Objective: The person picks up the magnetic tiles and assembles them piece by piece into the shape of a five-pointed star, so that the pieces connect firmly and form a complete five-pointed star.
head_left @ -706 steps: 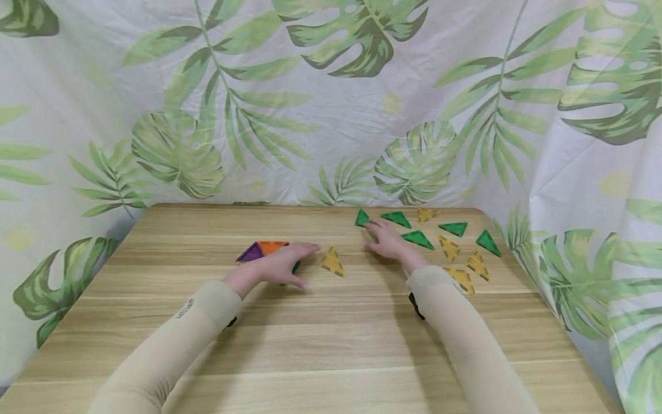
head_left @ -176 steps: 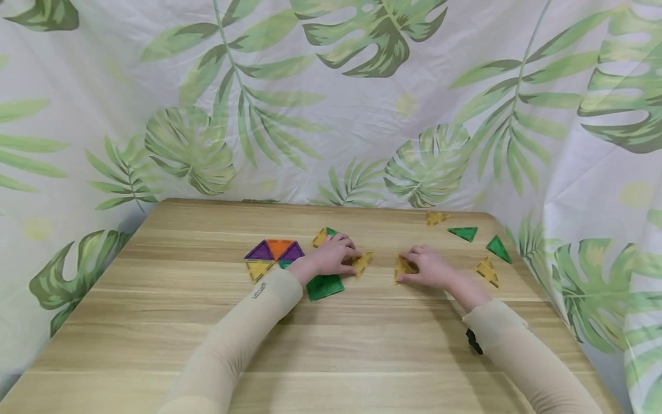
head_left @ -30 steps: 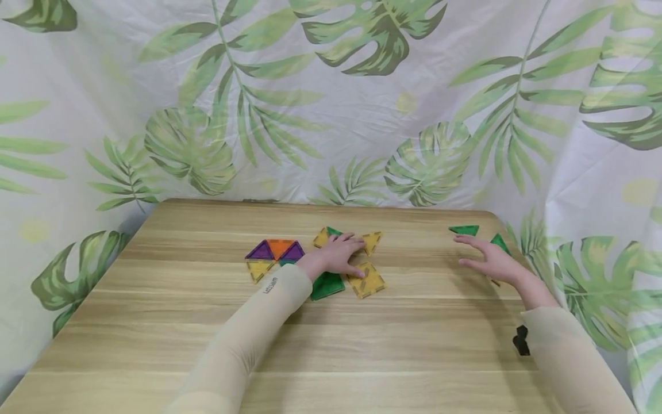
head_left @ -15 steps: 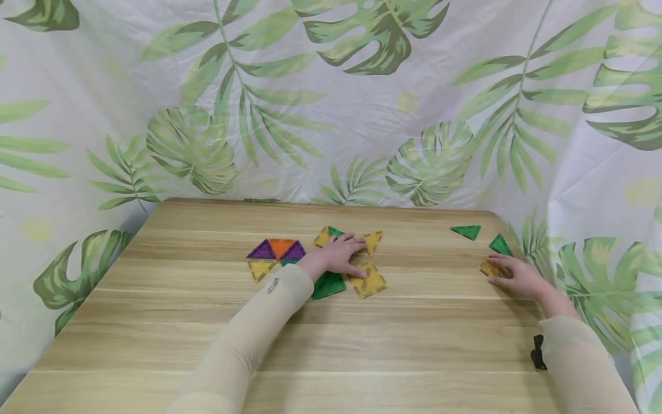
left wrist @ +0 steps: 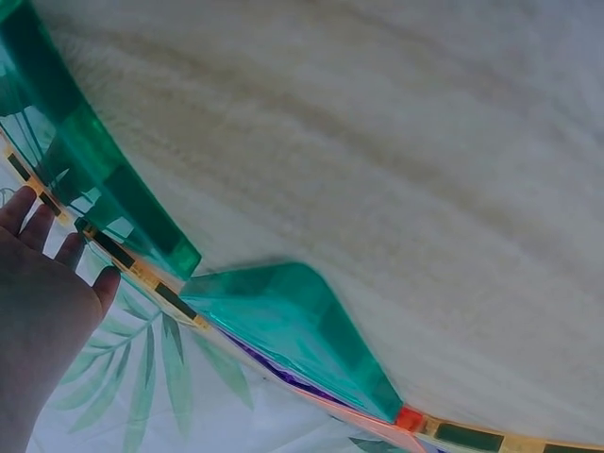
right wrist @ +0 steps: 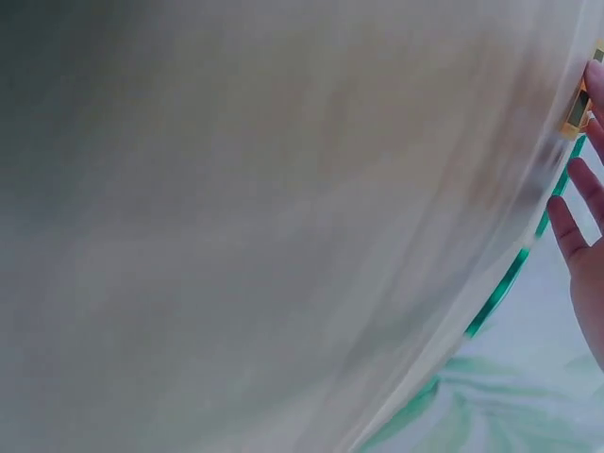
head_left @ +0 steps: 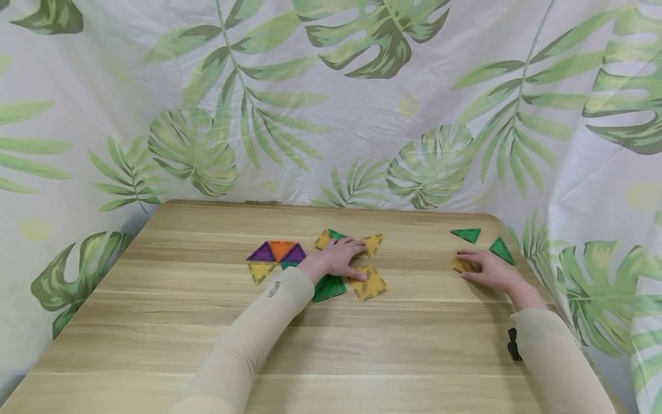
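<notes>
My left hand (head_left: 337,257), fingers spread, rests over a group of flat magnetic tiles mid-table. A green tile (head_left: 330,287) and a yellow square made of tiles (head_left: 369,283) lie at its near side, and the thumb touches the yellow one. Beyond the fingers are a yellow triangle tile (head_left: 373,244), a green tile (head_left: 336,234) and another yellow tile (head_left: 323,239); the palm hides what lies beneath. At the right, my right hand (head_left: 491,270) pinches a yellow triangle tile (head_left: 459,265) between thumb and fingers. The right wrist view catches that yellow tile (right wrist: 577,111) at its edge.
Left of the left hand, purple (head_left: 262,252), orange (head_left: 281,249) and yellow (head_left: 260,270) tiles join edge to edge. Two green triangle tiles (head_left: 467,234) (head_left: 501,251) lie beyond the right hand near the table's right edge. A leaf-print cloth (head_left: 351,115) hangs behind.
My right hand reached right, took hold of the yellow triangle tile and has moved left with it. The left hand stays put. Since the oldest frame, several tiles have come from the right to mid-table.
</notes>
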Demonstrator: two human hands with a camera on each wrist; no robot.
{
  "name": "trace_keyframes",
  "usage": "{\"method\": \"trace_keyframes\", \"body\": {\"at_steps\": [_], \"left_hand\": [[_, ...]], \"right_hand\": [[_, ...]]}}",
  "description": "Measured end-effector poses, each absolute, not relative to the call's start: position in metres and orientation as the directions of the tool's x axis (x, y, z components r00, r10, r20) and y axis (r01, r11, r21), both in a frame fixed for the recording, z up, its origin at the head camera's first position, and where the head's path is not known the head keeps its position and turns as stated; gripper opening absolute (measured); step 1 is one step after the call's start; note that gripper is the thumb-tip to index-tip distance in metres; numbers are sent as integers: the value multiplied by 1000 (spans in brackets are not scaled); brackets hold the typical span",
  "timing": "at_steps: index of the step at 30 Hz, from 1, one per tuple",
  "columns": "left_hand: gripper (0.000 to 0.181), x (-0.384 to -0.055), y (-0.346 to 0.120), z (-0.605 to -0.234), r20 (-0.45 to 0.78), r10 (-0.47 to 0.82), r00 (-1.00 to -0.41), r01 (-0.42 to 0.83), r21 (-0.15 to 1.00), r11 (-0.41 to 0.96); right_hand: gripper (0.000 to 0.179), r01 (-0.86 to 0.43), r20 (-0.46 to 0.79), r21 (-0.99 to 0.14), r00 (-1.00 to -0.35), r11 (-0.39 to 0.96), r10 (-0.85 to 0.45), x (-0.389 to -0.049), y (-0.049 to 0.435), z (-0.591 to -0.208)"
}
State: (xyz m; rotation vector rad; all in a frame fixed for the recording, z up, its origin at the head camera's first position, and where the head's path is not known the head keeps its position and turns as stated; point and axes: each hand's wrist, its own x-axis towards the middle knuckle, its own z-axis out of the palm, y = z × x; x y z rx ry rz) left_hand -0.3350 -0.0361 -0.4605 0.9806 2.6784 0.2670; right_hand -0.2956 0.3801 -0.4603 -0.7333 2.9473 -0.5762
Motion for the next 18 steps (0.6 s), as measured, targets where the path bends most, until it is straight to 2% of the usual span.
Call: {"method": "trace_keyframes", "body": {"at_steps": [5,18], "left_hand": [[86,-334,-37,-461,-183,656,-732,606,267,750],[85,-335,-36,-460,-186,656,-731,603,274,749]], "right_hand": [[50,-464,12,-321,-873,825,-487,-307,358,-460],[49,-586,19,-325,-789,742,-614,-326,305,-456]]}}
